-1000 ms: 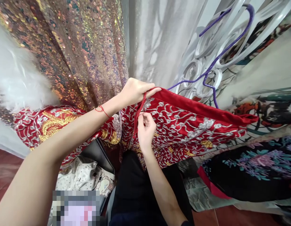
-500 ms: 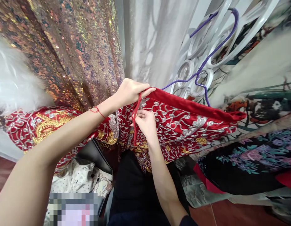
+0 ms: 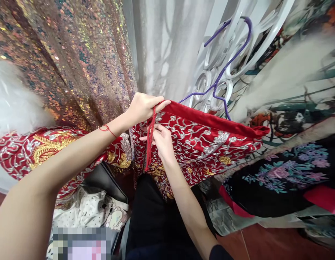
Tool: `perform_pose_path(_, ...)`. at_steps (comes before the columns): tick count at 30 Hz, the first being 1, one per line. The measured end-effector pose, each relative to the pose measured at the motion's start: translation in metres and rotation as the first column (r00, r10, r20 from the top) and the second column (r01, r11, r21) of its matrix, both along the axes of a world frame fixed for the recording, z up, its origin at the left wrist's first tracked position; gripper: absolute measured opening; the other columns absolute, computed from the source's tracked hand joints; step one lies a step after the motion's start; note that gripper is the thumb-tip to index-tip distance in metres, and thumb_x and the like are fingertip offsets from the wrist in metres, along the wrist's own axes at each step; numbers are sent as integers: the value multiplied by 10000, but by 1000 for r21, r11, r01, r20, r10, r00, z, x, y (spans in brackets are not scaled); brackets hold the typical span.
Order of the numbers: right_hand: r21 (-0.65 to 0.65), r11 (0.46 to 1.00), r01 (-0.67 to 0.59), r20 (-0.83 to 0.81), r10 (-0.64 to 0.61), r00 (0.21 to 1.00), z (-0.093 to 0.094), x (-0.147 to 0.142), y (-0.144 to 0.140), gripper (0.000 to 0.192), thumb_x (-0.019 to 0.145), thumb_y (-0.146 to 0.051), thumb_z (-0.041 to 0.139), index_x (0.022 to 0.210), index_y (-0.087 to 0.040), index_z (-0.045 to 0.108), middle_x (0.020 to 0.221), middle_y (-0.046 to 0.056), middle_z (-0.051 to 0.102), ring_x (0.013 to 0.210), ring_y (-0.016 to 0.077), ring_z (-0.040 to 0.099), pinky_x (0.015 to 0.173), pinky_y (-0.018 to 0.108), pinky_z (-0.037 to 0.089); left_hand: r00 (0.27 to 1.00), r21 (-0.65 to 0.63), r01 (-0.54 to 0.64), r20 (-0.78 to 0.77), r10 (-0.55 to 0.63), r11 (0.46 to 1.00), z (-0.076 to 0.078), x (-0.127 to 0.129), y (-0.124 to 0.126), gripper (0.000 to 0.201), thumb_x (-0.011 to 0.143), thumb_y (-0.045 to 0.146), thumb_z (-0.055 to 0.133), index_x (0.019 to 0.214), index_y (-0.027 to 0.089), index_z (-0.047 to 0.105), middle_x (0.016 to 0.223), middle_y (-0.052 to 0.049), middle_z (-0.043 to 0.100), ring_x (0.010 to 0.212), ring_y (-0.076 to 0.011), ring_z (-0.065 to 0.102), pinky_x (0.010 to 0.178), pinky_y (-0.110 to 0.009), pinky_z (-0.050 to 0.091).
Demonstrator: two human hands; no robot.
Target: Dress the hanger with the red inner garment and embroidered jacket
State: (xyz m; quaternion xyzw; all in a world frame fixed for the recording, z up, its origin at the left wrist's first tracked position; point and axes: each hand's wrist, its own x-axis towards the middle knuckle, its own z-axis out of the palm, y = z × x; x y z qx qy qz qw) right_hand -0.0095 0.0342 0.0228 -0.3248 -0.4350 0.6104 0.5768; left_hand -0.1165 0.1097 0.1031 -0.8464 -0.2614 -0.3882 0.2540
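Note:
A red skirt (image 3: 200, 141) with silver and gold sequin embroidery is stretched across my front. My left hand (image 3: 145, 106) pinches the end of its plain red waistband (image 3: 210, 119) between thumb and fingers. From that grip a thin red cord (image 3: 149, 151) hangs down. Just below, my right hand (image 3: 162, 139) lies against the embroidered cloth, its thumb and index finger together and another finger pointing left behind the cord. Whatever its fingertips pinch is too small to make out. Behind the waistband, a purple hanger (image 3: 217, 81) hooks onto white scrollwork.
Another red embroidered piece (image 3: 53, 144) with gold lies at left, below white fluff (image 3: 15, 101). A sequinned curtain (image 3: 83, 54) and sheer white cloth (image 3: 167, 47) hang behind. Black floral fabric (image 3: 286, 177) is at right. Dotted white cloth (image 3: 88, 206) sits lower left.
The whole view has shifted a little, so the hanger and skirt sit further left. My right hand's fingers have spread slightly beside the cord; my left hand keeps its hold.

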Motion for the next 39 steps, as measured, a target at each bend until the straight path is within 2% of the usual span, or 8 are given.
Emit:
perform_pose_path(8,86,994,74,-17,-73,997,6,-7,-20,215,810,-420,610,836,-210,571,862,32,769,441,109,649,376,211,410,1000,5,19,11,-19,1000,-2,2,-5,560,1038,470,354,617,182,584,443,40,420,399,-76,411,491,-255,250)
perform_pose_path(16,71,995,63,53,-67,996,-15,-1,-12,240,805,-430,632,810,-195,584,732,18,756,348,63,509,403,213,417,995,-133,-14,-100,0,991,12,-3,-9,500,1023,433,385,659,180,616,545,-6,554,538,-113,559,560,-260,345)
perform_pose_path(21,58,997,50,23,-51,998,-24,6,-5,246,772,-432,668,799,-197,605,626,-54,651,304,26,400,318,189,266,979,-204,-172,-140,146,964,23,-11,-61,212,943,349,531,985,213,687,959,-84,705,952,-239,666,858,-383,501)
perform_pose_path(25,53,999,14,-4,-14,1000,-26,4,-6,221,750,-405,674,807,-198,620,626,-71,619,301,16,367,309,186,240,900,-281,-427,-37,435,859,-13,-8,-144,576,825,224,663,1378,213,503,1447,-189,507,1387,-372,448,1074,-538,457)
perform_pose_path(29,63,998,17,-24,-16,1000,-23,4,-12,167,744,-358,657,783,-199,627,573,-82,580,328,24,390,351,182,284,768,-447,-474,211,604,759,-78,9,-188,553,904,191,531,1434,168,375,1466,-231,430,1418,-338,435,1072,-491,496)
perform_pose_path(32,65,998,-7,-26,8,1000,-20,5,-17,154,737,-352,657,779,-204,642,522,-87,544,364,47,425,390,193,335,706,-632,-386,266,656,672,-114,22,-172,323,942,260,499,1251,167,487,1182,-179,619,1133,-284,655,897,-410,581)
perform_pose_path(36,55,998,9,-42,-6,999,-19,7,-22,176,690,-356,698,768,-202,664,593,-45,639,418,68,465,438,220,398,635,-792,-441,56,770,422,-128,25,-125,213,916,262,515,1110,188,565,920,-111,719,879,-278,730,714,-338,542)
perform_pose_path(39,51,999,20,-59,-17,998,-22,4,-26,173,684,-360,716,712,-205,643,556,-53,624,405,67,434,446,228,390,656,-767,-506,-46,753,394,-129,16,-101,206,910,219,490,1061,178,624,814,-120,735,801,-285,733,657,-311,469)
